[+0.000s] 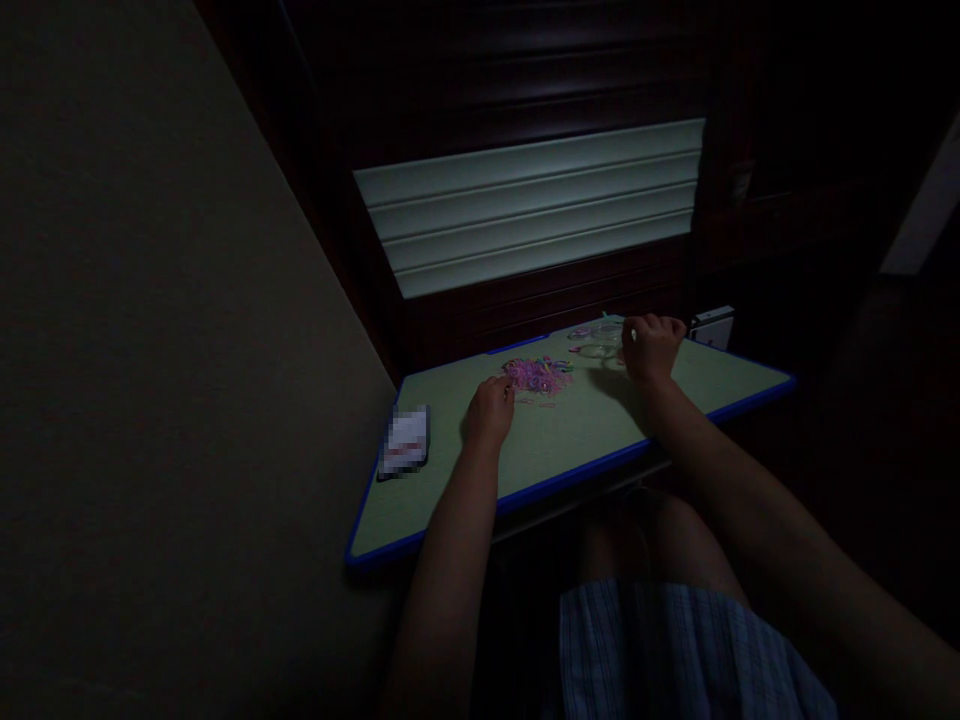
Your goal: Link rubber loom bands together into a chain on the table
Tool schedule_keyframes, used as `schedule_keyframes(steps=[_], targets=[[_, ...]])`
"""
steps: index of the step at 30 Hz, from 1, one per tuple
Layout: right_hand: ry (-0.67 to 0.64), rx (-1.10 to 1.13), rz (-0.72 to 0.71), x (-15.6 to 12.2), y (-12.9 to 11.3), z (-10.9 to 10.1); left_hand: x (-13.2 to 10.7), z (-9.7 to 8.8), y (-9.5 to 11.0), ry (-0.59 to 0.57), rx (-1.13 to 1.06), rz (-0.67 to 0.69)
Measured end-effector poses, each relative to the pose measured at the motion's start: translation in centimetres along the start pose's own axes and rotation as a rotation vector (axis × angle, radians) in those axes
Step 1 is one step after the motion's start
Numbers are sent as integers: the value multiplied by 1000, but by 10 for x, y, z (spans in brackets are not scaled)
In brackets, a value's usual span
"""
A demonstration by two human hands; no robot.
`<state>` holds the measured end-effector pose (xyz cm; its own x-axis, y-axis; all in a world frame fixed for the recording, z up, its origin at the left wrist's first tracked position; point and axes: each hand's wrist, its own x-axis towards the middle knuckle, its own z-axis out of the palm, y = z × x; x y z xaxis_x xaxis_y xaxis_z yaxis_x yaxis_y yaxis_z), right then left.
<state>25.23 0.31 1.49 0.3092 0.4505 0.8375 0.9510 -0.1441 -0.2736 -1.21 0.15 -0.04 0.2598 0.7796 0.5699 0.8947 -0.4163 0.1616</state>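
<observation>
A pile of small loops, mostly pink and purple like little elastic bands (538, 375), lies on the pale tabletop (570, 440). My left hand (491, 408) rests at the pile's left edge, its fingertips pinched together; what they hold is too small to make out. Farther right, my right hand (652, 345) is raised over the table with fingers bent and closed, their contents hidden in the dim light. Just left of it are some clear, see-through items (598, 340) with bits of pink and green. A couple of loose pink loops (547, 405) lie in front of the pile.
The table has a blue rim (577, 470). A blurred-out white and dark flat object (406, 441) lies near its left edge. A wall (187, 350) rises close on the left, and dark wood with pale slats (536, 205) stands behind. A white box (712, 327) is beyond the right corner.
</observation>
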Motion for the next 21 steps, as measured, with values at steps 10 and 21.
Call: schedule_keyframes(steps=[10, 21], targets=[[12, 16, 210, -3, 8, 0, -1, 1, 0, 27, 4, 18], [4, 2, 127, -4, 5, 3, 1, 0, 1, -2, 3, 29]])
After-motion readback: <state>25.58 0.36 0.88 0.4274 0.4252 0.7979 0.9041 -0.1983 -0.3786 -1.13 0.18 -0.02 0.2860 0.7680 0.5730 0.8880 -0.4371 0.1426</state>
